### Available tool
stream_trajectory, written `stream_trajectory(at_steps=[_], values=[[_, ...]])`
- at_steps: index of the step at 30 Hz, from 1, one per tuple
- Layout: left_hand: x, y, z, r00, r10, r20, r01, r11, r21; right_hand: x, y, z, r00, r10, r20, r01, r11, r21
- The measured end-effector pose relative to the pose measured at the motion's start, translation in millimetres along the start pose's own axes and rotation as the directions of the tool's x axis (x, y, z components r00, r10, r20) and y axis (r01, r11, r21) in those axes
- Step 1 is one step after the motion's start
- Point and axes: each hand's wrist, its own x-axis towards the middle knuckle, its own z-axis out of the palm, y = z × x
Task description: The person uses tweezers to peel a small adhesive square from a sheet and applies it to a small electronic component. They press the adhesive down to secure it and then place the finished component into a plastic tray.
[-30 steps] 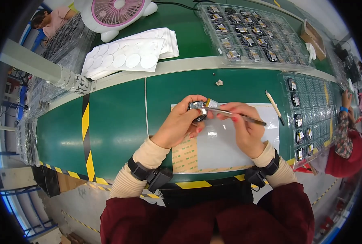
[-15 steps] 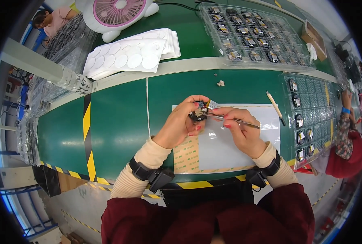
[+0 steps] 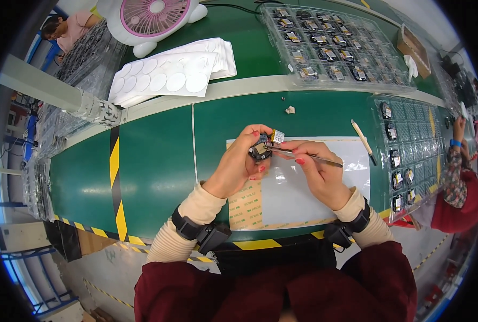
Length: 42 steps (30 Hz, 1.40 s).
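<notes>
Holding a small dark component up above the desk, the left hand is closed around it, fingertips pinching it from the left and from below so that its top, with a small yellow-and-silver tab beside it, faces up and to the right. The right hand is closed in a pen-like grip on a thin metal tool, probably tweezers, though the tip is too small to tell. That tool is the relation that matters: its long axis runs nearly level, from the right hand's fingers on the right to its point on the left, and the point sits touching or just beside the component's right side. So the component lies to the left of the right hand and slightly above it, at the tool's end, and both hands meet close together over the upper left part of a clear plastic sheet lying on the desk. A strip of yellowish backing paper lies under the left wrist. A second slim stick rests on the desk to the right, well apart from either hand, and trays of similar parts stand beyond it
</notes>
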Motion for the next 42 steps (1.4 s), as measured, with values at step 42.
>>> stream_trajectory(at_steps=[42], values=[[-0.6,0.4,0.8,0.996,-0.044,0.075,0.036,0.995,0.098,7.8,1.0,-2.5,0.881,0.471,0.044,-0.416,0.727,0.547]])
